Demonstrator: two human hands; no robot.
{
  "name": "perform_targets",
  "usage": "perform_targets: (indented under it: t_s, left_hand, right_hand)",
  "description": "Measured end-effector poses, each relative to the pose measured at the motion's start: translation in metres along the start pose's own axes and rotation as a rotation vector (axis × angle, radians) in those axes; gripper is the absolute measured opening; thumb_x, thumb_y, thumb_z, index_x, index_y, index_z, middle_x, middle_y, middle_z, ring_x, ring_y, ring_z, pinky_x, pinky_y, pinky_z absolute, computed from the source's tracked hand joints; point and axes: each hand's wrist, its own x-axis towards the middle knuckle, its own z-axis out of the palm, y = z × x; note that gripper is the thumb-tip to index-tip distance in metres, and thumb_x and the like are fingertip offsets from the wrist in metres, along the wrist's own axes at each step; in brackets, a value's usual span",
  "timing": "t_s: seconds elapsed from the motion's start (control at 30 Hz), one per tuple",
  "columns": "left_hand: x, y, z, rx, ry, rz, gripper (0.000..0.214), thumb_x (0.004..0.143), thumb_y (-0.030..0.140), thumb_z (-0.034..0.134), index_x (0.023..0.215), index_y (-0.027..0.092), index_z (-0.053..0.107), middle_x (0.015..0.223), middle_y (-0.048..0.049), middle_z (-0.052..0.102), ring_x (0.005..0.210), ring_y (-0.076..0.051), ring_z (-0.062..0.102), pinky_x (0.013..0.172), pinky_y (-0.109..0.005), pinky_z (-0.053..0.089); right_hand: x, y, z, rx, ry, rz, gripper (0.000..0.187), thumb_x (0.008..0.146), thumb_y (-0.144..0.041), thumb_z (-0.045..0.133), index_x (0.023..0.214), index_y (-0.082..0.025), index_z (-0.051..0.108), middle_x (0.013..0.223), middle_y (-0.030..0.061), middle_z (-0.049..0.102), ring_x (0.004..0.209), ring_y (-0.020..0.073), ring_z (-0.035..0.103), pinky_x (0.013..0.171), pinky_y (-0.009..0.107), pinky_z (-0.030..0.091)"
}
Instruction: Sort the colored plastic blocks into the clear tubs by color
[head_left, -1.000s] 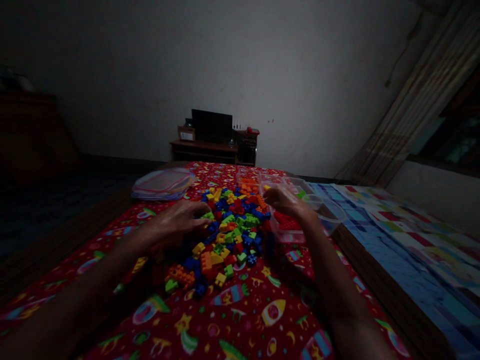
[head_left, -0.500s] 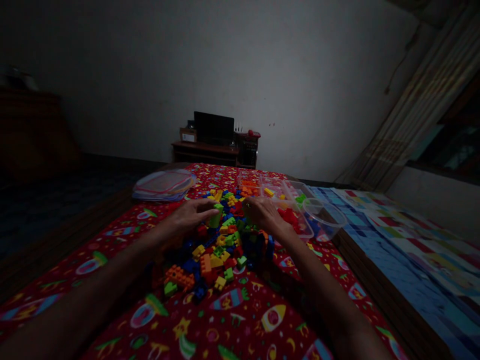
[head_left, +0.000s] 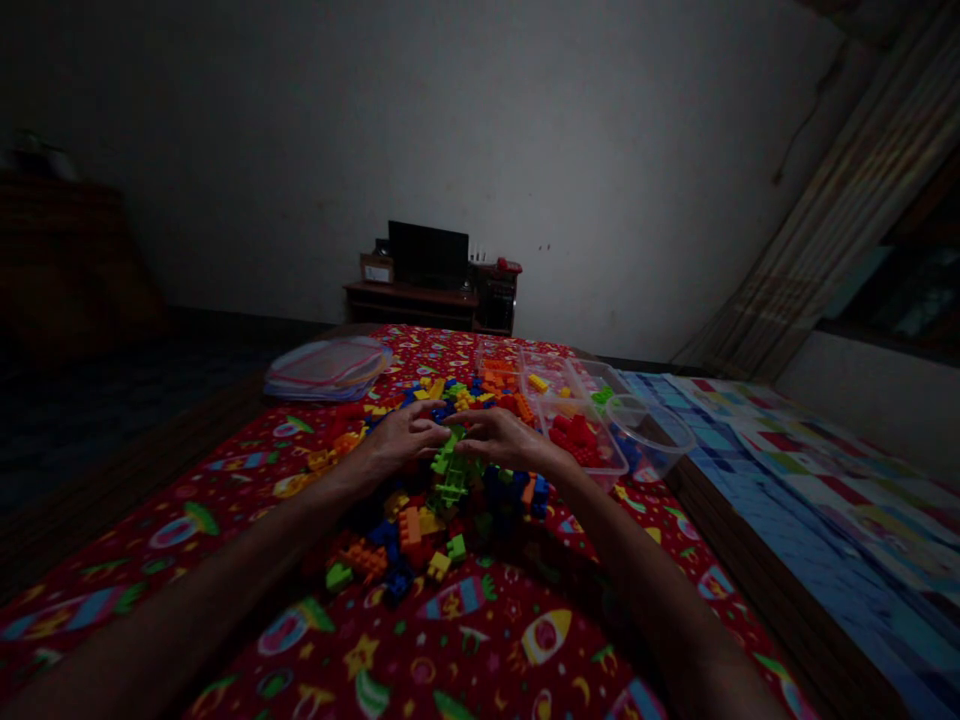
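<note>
Where the two sets of fingertips meet over the middle of the heap, a cluster of green bricks (head_left: 450,462) sits pinched between them. The left hand (head_left: 401,440) curls in from its side with fingers bent narrow against the bricks, and the right hand (head_left: 502,440) mirrors it, fingers closed down on the other side, so both seem to share the hold; the dim light hides exactly which fingers press where. The green bricks hang just above the pile of mixed bricks (head_left: 431,505), which spreads across the red patterned cloth (head_left: 480,640) in blue, orange, yellow and red.

Just to the right of the right hand stands a clear tray (head_left: 611,462) with red bricks (head_left: 574,435) in its near compartment and orange and yellow ones in the far compartments. A clear round tub (head_left: 652,425) sits touching the tray's right side, and a flat stack of clear lids (head_left: 326,368) lies well apart on the left.

As a judgement, handling this well means pressing the green bricks squarely, studs lined up, with even force from both sides, since a skewed squeeze would likely pop a loose piece back into the pile. Lifting the cluster a little clear of the heap would keep neighbouring bricks from catching.
</note>
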Motion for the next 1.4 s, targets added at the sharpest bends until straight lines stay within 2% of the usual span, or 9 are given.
perform_targets:
  t_s: [0.27, 0.43, 0.53, 0.7, 0.87, 1.07, 1.17, 1.27, 1.4]
  left_hand:
    - [0.006, 0.004, -0.003, 0.144, 0.065, 0.107, 0.054, 0.073, 0.054, 0.061, 0.114, 0.02, 0.056, 0.099, -0.0067, 0.072, 0.097, -0.026, 0.068, 0.084, -0.039, 0.055]
    - [0.005, 0.014, -0.018, 0.253, 0.13, 0.182, 0.048, 0.071, 0.053, 0.06, 0.105, 0.02, 0.063, 0.103, -0.0066, 0.073, 0.098, -0.027, 0.067, 0.088, -0.04, 0.053]
    - [0.009, 0.013, -0.027, 0.222, 0.143, 0.178, 0.051, 0.065, 0.06, 0.063, 0.096, 0.019, 0.067, 0.1, -0.0063, 0.074, 0.098, -0.029, 0.067, 0.09, -0.042, 0.052]
    - [0.017, 0.001, -0.037, 0.241, 0.131, 0.166, 0.064, 0.057, 0.074, 0.063, 0.091, 0.021, 0.071, 0.096, -0.0068, 0.075, 0.096, -0.031, 0.067, 0.09, -0.043, 0.052]
    - [0.017, 0.001, -0.044, 0.287, 0.117, 0.17, 0.057, 0.062, 0.071, 0.061, 0.091, 0.023, 0.072, 0.093, -0.005, 0.075, 0.093, -0.029, 0.068, 0.086, -0.038, 0.054]
    - [0.012, 0.014, -0.05, 0.411, 0.182, 0.174, 0.05, 0.065, 0.066, 0.057, 0.085, 0.022, 0.072, 0.09, -0.0054, 0.075, 0.092, -0.029, 0.067, 0.08, -0.036, 0.055]
    - [0.015, 0.011, -0.058, 0.514, 0.217, 0.212, 0.048, 0.07, 0.061, 0.052, 0.088, 0.021, 0.071, 0.097, -0.006, 0.073, 0.093, -0.029, 0.066, 0.084, -0.037, 0.053]
    - [0.021, 0.003, -0.067, 0.676, 0.237, 0.316, 0.043, 0.074, 0.056, 0.049, 0.091, 0.023, 0.071, 0.107, -0.0061, 0.071, 0.102, -0.029, 0.063, 0.096, -0.04, 0.046]
    - [0.029, -0.009, -0.083, 0.757, 0.21, 0.386, 0.047, 0.077, 0.06, 0.045, 0.096, 0.025, 0.069, 0.118, -0.0081, 0.067, 0.114, -0.029, 0.056, 0.106, -0.04, 0.037]
  right_hand:
    - [-0.003, 0.003, -0.014, -0.068, 0.164, 0.064, 0.037, 0.082, -0.027, 0.061, 0.117, -0.015, 0.062, 0.075, 0.0015, 0.066, 0.063, 0.0113, 0.058, 0.058, 0.021, 0.043]
    - [-0.022, 0.018, -0.072, -0.342, 0.589, 0.165, 0.033, 0.083, -0.024, 0.056, 0.115, -0.015, 0.062, 0.086, 0.0065, 0.07, 0.073, 0.0145, 0.062, 0.065, 0.024, 0.046]
    - [-0.031, 0.044, -0.118, -0.587, 0.732, 0.363, 0.034, 0.083, -0.02, 0.053, 0.115, -0.016, 0.062, 0.091, 0.0083, 0.07, 0.081, 0.0171, 0.064, 0.07, 0.026, 0.047]
    - [-0.035, 0.096, -0.179, -0.958, 0.64, 0.678, 0.03, 0.083, -0.017, 0.054, 0.109, -0.012, 0.067, 0.102, 0.0138, 0.068, 0.098, 0.0222, 0.062, 0.076, 0.026, 0.045]
    - [-0.031, 0.122, -0.201, -1.012, 0.438, 0.801, 0.031, 0.08, -0.01, 0.056, 0.109, -0.007, 0.067, 0.106, 0.018, 0.067, 0.097, 0.0229, 0.062, 0.077, 0.026, 0.045]
    - [-0.015, 0.108, -0.194, -1.023, 0.472, 0.714, 0.038, 0.088, -0.011, 0.043, 0.122, -0.01, 0.06, 0.122, 0.0195, 0.06, 0.109, 0.0224, 0.058, 0.086, 0.028, 0.043]
    - [-0.004, 0.082, -0.173, -0.98, 0.473, 0.573, 0.032, 0.089, -0.017, 0.045, 0.113, -0.013, 0.066, 0.109, 0.0166, 0.067, 0.1, 0.0217, 0.062, 0.079, 0.027, 0.044]
    - [-0.001, 0.048, -0.131, -0.891, 0.424, 0.349, 0.028, 0.09, -0.018, 0.044, 0.104, -0.015, 0.068, 0.093, 0.0123, 0.07, 0.084, 0.0179, 0.063, 0.071, 0.024, 0.043]
    - [-0.016, 0.008, -0.053, -0.79, 0.296, 0.087, 0.024, 0.09, -0.018, 0.046, 0.106, -0.017, 0.065, 0.084, 0.0069, 0.07, 0.07, 0.0133, 0.06, 0.065, 0.022, 0.043]
